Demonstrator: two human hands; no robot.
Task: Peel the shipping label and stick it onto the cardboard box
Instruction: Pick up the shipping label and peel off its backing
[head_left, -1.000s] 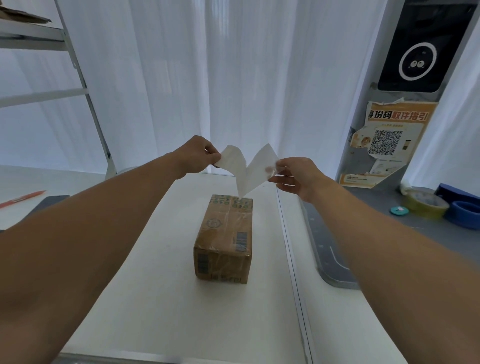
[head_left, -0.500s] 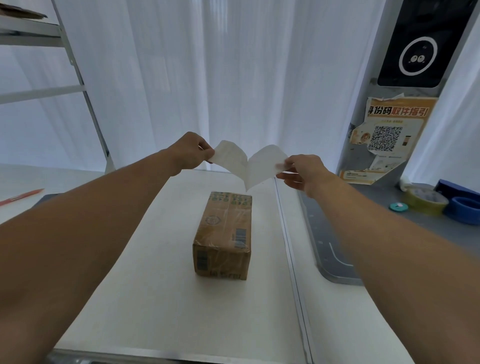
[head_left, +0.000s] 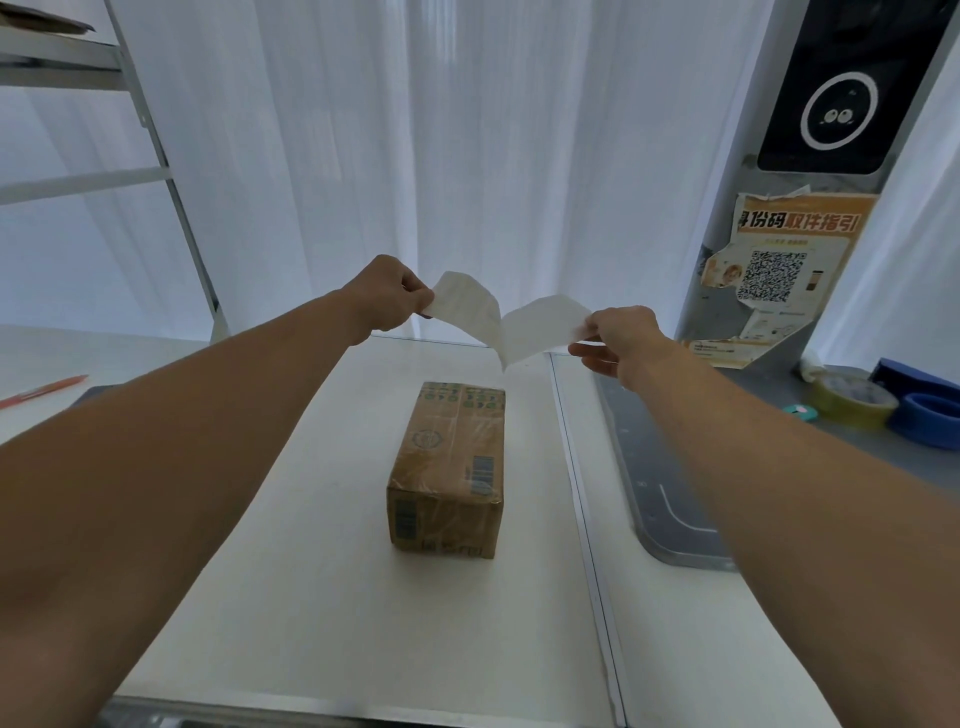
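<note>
A brown cardboard box, taped and printed with barcodes, lies lengthwise on the white table. Above its far end I hold a white shipping label in the air. The label is split into two sheets that spread in a V and still meet at the bottom corner. My left hand pinches the left sheet's upper edge. My right hand pinches the right sheet's outer edge. I cannot tell which sheet is the sticker and which is the backing.
A grey mat lies on the right, with tape rolls and a blue roll beyond it. A kiosk post with a QR poster stands at back right. A red pen lies far left under a metal shelf frame.
My hands have drawn further apart, and the two sheets have peeled open wider. The box has not moved.
</note>
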